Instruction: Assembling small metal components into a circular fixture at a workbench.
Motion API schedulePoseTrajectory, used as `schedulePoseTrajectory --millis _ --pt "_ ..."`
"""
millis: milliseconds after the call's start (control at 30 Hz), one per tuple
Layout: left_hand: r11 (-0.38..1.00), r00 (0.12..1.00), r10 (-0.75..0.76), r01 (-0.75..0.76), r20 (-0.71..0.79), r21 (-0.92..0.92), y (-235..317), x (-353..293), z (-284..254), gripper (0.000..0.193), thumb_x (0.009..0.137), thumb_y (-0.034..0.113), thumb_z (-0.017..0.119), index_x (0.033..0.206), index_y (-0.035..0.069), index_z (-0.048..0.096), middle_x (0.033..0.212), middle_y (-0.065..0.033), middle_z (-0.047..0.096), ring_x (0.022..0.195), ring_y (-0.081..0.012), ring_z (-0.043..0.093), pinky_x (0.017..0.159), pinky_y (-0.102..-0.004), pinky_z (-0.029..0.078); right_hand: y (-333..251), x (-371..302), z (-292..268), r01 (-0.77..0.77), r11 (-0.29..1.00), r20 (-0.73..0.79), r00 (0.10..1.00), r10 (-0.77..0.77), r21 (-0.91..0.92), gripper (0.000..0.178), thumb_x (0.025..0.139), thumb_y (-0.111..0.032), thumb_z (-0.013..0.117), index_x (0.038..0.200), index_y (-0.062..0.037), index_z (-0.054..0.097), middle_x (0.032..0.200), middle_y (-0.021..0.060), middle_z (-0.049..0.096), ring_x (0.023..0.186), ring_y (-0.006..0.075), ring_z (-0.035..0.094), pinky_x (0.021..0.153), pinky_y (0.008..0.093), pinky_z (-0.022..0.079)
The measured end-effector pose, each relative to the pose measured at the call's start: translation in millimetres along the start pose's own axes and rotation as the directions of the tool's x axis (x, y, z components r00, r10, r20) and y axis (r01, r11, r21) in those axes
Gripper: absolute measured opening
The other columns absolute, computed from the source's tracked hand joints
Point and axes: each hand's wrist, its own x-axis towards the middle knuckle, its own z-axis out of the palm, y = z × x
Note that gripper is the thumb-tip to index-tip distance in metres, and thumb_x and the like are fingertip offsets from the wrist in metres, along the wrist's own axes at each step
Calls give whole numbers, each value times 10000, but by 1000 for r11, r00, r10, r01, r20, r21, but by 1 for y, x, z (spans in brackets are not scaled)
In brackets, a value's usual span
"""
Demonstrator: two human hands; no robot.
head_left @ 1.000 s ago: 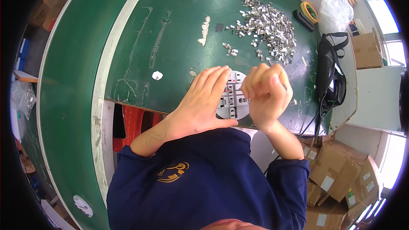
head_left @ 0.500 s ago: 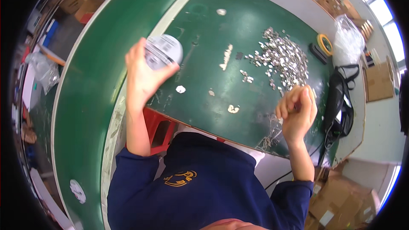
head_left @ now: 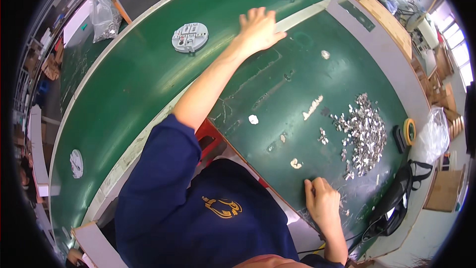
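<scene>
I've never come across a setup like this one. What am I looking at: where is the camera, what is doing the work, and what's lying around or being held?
There is no machine arm here, just a person's two bare hands. The view comes from a wide fisheye camera on that person's head, looking down, so straight edges bend. The left hand reaches out with fingers spread, apparently holding nothing, near the pale rail between the green conveyor belt and the green table. Round grey discs, such as this one with small parts on it, lie on the belt. The right hand is loosely curled by the table's near edge; its palm is hidden. A pile of small metal pieces lies on the table.
</scene>
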Motion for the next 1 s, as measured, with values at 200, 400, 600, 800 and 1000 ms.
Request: schedulePoseTrajectory --millis 200,400,600,800,1000 --pt "987 1000 -12 13 5 -162 -26 92 83 678 841 345 688 1326 -82 482 1378 -273 467 1287 -414 442 1102 -474 351 0 1 6 7 994 -37 999 -11 -113 300 882 -167 684 682 -62 485 621 107 548 491 326 572 453 422 426" --pt "999 982 -11 4 -186 -37 -54 150 139 581 849 159 636 1340 -90 449 1353 -271 504 1255 -411 487 1091 -451 392 -4 2 3 -16 993 -57 998 9 -120 307 860 -191 699 669 -79 487 604 81 540 467 294 570 435 398 422" --pt "988 992 73 -58 -105 141 -48 184 148 400 851 128 642 1242 57 594 1263 -193 568 1154 -382 530 1002 -481 451 -5 6 5 -16 990 -83 997 5 -142 326 859 -200 705 653 -87 479 584 64 524 454 271 562 419 378 417" --pt "975 926 153 -198 -344 -100 -58 172 144 206 830 100 693 1034 74 705 1043 -148 639 985 -329 591 868 -439 493 4 12 -2 -45 999 -120 992 45 -2 244 857 -170 723 718 -64 553 644 72 561 502 256 586 455 365 454" --pt "796 850 330 -485 -411 -364 24 104 56 175 833 105 724 1000 61 695 946 -89 633 826 -227 616 837 -337 496 20 66 -22 -143 978 -200 965 172 153 141 848 -110 724 938 -24 657 892 119 634 710 261 652 598 346 513"
